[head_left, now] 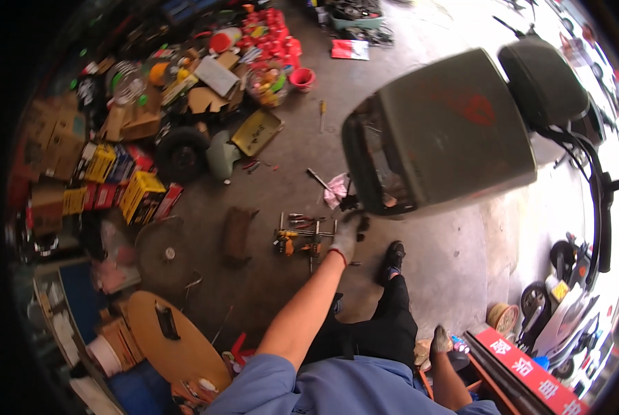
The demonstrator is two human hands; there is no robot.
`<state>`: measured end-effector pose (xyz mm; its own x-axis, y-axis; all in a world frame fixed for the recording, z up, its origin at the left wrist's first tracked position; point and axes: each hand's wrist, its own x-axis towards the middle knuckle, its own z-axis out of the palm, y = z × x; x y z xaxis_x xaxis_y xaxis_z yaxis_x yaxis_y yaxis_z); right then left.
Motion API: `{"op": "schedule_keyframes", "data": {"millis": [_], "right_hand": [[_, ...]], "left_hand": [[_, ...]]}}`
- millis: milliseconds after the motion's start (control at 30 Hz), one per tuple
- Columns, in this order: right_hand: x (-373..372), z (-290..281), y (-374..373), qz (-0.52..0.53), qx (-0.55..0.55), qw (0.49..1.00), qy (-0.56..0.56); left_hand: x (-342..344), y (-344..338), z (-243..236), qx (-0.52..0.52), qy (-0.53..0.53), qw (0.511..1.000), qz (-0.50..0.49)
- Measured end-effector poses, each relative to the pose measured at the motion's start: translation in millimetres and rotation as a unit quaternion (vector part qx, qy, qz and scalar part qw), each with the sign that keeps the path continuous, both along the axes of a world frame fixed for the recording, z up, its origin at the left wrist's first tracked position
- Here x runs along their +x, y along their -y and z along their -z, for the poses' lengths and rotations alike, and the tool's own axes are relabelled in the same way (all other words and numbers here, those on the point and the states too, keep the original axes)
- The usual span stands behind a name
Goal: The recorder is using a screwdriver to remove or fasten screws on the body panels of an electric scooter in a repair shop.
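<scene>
My left hand [346, 234], in a pale work glove with darkened fingers and a red cuff, reaches forward beside the lower corner of a grey-green vehicle body [454, 138]. Its fingers look spread, and a small dark part [349, 203] lies just beyond them; contact is unclear. Under the wrist, on the floor, are a yellow-and-black power tool [286, 242] and several hand tools [304, 220]. A pink rag [335, 189] sits near the vehicle. My right hand [440, 342], also gloved, is low at the right by a plastic bottle [459, 342]; its fingers are unclear.
Boxes [142, 197], a tyre [183, 153] and a yellow tray [257, 131] crowd the left. A round wooden board [178, 339] stands near me. A screwdriver [322, 115] lies ahead. At right are a red sign board [524, 366] and a parked scooter [565, 311].
</scene>
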<state>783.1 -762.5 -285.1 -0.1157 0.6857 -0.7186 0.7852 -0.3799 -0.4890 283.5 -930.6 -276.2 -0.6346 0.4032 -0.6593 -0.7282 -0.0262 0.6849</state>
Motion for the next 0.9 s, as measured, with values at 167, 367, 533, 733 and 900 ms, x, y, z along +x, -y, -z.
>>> {"op": "schedule_keyframes", "data": {"millis": [167,367,533,733,900], "right_hand": [[67.6,-23.1,43.4,-0.117,0.031,0.984,0.134],[31.5,12.7,44.9,0.072,-0.111,0.991,-0.002],[-71.8,42.9,-17.2,0.042,-0.061,0.995,0.060],[-153.1,29.0,-72.4,0.082,-0.019,0.994,-0.070],[-166.5,21.6,-63.2,0.143,-0.079,0.986,0.009]], "left_hand": [[-5.9,3.3,-11.5,-0.041,0.092,0.994,-0.042],[-100.5,-50.2,8.2,-0.002,0.052,0.988,-0.146],[-179.6,-70.9,9.1,-0.121,0.085,0.974,-0.174],[-231.8,-85.0,23.4,-0.083,0.117,0.968,-0.205],[-255.5,-90.9,46.7,-0.085,0.153,0.963,-0.207]]}}
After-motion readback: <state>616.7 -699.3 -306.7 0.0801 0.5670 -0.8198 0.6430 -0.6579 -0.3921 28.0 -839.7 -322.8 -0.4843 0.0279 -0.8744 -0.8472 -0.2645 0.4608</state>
